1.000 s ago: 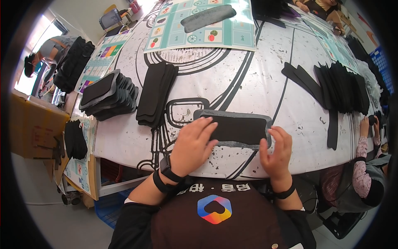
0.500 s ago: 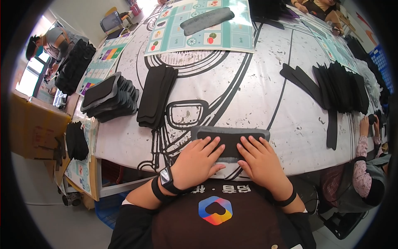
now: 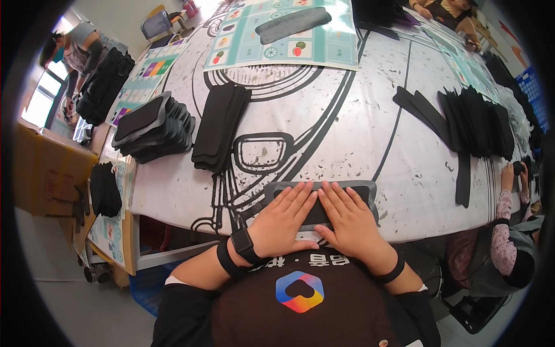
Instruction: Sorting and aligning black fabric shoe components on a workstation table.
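Near the table's front edge lies a grey rounded pad (image 3: pixel 269 194) with a smaller black strip (image 3: pixel 315 216) on top of it. My left hand (image 3: pixel 287 215) rests flat on the strip's left half, its fingers stretched out. Flat on the other half is my right hand (image 3: pixel 347 218), fingers extended and slightly spread. The two sets of fingertips almost meet at the pad's middle, and they hide much of the strip. A stack of black strips (image 3: pixel 221 127) lies beyond my left hand. Left of it stands a pile of grey-and-black pads (image 3: pixel 155 128).
Another grey pad (image 3: pixel 293 25) lies on a printed sheet (image 3: pixel 341 55) at the far side. Many black strips (image 3: pixel 475 124) lie fanned at the right, near a co-worker's hands (image 3: pixel 515 173). A cardboard box (image 3: pixel 52 173) stands left of the table (image 3: pixel 173 199). Other people work farther back.
My hands have slid inward along the strip, from being apart to nearly touching at the middle. At the far left, a person has shifted beside a black stack.
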{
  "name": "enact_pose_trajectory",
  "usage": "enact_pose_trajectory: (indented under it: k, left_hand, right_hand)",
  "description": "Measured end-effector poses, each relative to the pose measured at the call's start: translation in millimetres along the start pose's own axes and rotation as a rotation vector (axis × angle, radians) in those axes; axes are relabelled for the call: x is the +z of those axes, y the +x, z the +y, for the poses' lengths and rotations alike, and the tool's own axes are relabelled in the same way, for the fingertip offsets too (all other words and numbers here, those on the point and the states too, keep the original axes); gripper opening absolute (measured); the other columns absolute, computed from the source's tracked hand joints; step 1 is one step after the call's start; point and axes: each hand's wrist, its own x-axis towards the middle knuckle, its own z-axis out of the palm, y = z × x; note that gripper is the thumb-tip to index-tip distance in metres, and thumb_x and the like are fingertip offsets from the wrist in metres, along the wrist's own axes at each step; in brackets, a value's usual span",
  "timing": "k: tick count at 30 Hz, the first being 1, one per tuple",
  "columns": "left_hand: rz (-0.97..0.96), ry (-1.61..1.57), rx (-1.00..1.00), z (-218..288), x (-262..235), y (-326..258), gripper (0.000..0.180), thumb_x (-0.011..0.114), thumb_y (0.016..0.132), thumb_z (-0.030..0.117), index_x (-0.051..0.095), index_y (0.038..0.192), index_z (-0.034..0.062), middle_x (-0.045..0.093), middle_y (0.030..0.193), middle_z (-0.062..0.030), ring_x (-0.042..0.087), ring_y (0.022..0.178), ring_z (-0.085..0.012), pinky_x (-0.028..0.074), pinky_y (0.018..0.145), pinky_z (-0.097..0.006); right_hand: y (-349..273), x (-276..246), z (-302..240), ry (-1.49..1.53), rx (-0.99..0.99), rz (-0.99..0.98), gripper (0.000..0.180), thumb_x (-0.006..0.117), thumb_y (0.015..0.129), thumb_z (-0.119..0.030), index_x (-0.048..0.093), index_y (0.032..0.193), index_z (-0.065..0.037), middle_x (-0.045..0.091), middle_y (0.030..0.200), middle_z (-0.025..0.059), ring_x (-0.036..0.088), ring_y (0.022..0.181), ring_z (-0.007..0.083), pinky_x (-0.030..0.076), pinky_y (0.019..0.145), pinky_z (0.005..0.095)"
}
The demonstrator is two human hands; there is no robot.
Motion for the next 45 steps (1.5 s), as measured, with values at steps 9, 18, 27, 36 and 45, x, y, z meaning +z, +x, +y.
enact_pose_trajectory:
  k: [9,18,27,36,45]
  left_hand:
    - [-0.036,0.060,-0.021,-9.4,-7.2,-23.3,0.086,0.068,0.071,0.043,0.031,0.134,-0.0027,0.029,0.141,-0.0196,0.030,0.131,-0.0310,0.024,0.108,-0.041]
    - [0.161,0.149,0.120,-17.7,3.5,-57.6,0.045,0.061,0.068,0.006,0.056,0.113,0.0030,0.052,0.125,-0.0110,0.050,0.115,-0.0252,0.037,0.098,-0.038]
    - [0.447,-0.853,-0.283,-19.3,-43.7,-43.2,0.031,0.066,0.079,0.004,0.056,0.108,0.0030,0.064,0.086,-0.0100,0.062,0.078,-0.0176,0.048,0.071,-0.027]
    - [0.620,-1.063,-0.378,-21.4,-45.0,-20.9,0.063,0.058,0.086,0.006,0.020,0.137,0.0043,0.063,0.080,-0.0101,0.060,0.069,-0.0121,0.045,0.063,-0.023]
    - [0.361,-0.375,-0.596,-16.8,-25.3,-17.8,0.052,0.059,0.084,0.018,0.038,0.131,0.0104,0.044,0.061,-0.0075,0.047,0.050,-0.0228,0.037,0.049,-0.033]
  right_hand:
    - [-29.0,-19.0,15.2,-0.069,0.048,-0.047,0.079,0.055,0.075,-0.059,0.044,0.129,-0.002,0.041,0.137,0.0123,0.039,0.126,0.0245,0.027,0.105,0.0367]
    - [-41.4,-53.2,32.8,-0.029,-0.050,-0.219,0.075,0.076,0.062,-0.034,0.047,0.125,-0.005,0.045,0.133,0.0086,0.040,0.125,0.0252,0.027,0.107,0.0390]
    - [-28.1,-44.8,40.4,0.741,0.080,-0.003,0.042,0.072,0.070,-0.010,0.056,0.108,-0.008,0.058,0.105,0.0071,0.056,0.102,0.0245,0.042,0.091,0.0364]
    - [-6.5,-41.9,20.5,1.490,0.594,0.366,0.055,0.062,0.080,0.001,0.024,0.121,-0.004,0.061,0.095,0.0145,0.060,0.087,0.0162,0.049,0.074,0.0262]
    - [-10.3,-26.7,17.4,0.740,0.563,0.348,0.059,0.065,0.078,-0.010,0.031,0.126,0.000,0.063,0.086,0.0137,0.060,0.069,0.0265,0.047,0.062,0.0315]
